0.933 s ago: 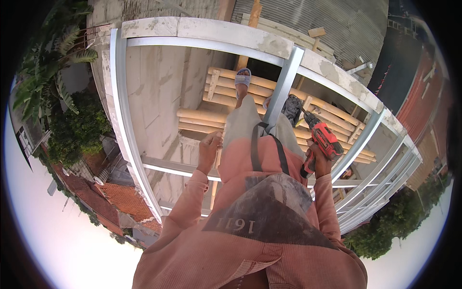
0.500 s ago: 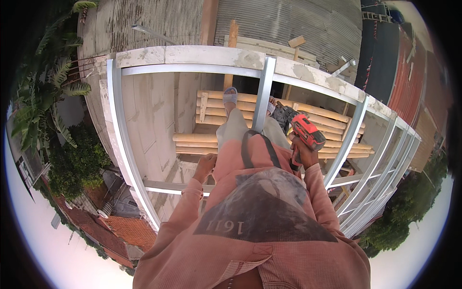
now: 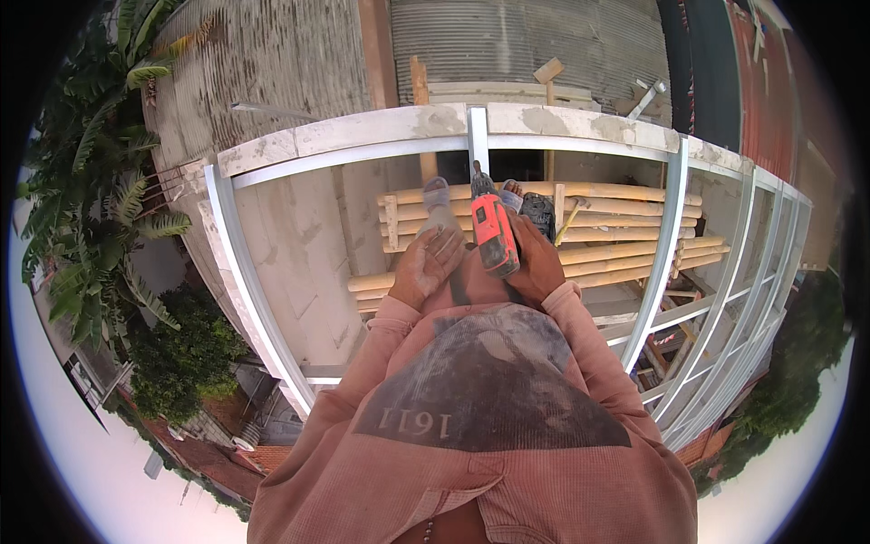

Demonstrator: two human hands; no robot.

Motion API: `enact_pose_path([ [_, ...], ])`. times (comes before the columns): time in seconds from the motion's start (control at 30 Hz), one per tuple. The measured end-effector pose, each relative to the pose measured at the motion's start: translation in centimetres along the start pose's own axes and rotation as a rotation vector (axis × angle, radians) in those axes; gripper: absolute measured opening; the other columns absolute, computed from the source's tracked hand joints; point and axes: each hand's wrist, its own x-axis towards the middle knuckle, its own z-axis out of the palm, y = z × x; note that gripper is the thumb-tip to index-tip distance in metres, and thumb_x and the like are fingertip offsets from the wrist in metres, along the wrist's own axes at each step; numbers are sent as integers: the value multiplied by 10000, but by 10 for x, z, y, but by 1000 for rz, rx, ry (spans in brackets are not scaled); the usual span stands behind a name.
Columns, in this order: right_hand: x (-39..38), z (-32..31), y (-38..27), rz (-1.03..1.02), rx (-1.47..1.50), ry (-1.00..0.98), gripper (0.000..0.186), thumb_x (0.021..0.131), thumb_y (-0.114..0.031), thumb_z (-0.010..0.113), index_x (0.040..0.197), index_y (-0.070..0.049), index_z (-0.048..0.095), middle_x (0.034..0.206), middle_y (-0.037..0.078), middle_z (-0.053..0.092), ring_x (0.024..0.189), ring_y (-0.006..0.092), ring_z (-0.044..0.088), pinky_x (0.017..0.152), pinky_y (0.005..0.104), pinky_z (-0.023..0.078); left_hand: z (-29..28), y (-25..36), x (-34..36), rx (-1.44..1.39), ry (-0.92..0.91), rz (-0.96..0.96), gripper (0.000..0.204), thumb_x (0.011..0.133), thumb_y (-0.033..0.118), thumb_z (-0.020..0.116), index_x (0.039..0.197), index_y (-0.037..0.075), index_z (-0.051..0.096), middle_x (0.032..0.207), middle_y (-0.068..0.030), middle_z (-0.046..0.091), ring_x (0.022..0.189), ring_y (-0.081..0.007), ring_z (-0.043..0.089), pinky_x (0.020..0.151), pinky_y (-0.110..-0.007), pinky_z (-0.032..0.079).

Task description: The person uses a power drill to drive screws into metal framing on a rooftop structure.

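Note:
My right hand is wrapped round the grip of a red and black cordless drill. The drill's chuck points away from me, toward the middle metal stud, with its tip close to that stud. My left hand is raised beside the drill, palm turned up and dusty, fingers curled in. Something tiny may sit at its fingertips, too small to name. Most of the drill's grip is hidden by my right hand and the drill body.
My sandalled feet stand on bamboo poles laid as a platform. A block wall's top runs across in front, with metal framing on both sides. A dark bundle lies by my right foot. Corrugated roofing spreads beyond.
The drill has swung from my right side to the middle, its chuck now pointing straight away. My left hand has risen from beside my thigh and turned palm up near the drill.

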Motion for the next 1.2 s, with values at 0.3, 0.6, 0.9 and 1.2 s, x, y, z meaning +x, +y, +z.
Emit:
enact_pose_path([
  [0.3, -5, 24, -41, -165, -1, -167, 837, 826, -231, 697, 1560, -34, 347, 1367, 200, 503, 1106, 446, 611, 968, 498, 521, 48, -13, -28, -94, -500, -39, 415, 1052, 266, 555, 1407, 58, 497, 1399, -112, 578, 1258, -216, 590, 1075, -402, 494],
  [0.6, -15, -2, -40, -176, 44, 143, 414, 874, -164, 726, 1267, -61, 650, 1267, 153, 539, 1094, 360, 578, 976, 454, 498, 58, -13, -36, -178, -516, -136, 483, 1073, 335, 493, 1450, 33, 485, 1435, -125, 562, 1255, -216, 585, 1116, -403, 463],
  [0.9, 5, -11, -45, 136, 624, 306, 314, 901, -127, 740, 1200, -56, 677, 1199, 124, 619, 1061, 281, 640, 944, 380, 510, 68, -18, -29, -27, -660, -208, 469, 1068, 352, 501, 1421, 43, 510, 1332, -107, 576, 1107, -196, 586, 1044, -381, 496],
  [1.2, 8, -24, -18, 147, 567, 171, 281, 940, -229, 662, 1147, -47, 718, 1071, 139, 715, 962, 314, 703, 858, 401, 547, 82, -23, -25, 77, -778, -229, 445, 1060, 362, 518, 1384, 58, 541, 1211, -86, 594, 941, -172, 587, 958, -356, 537],
])
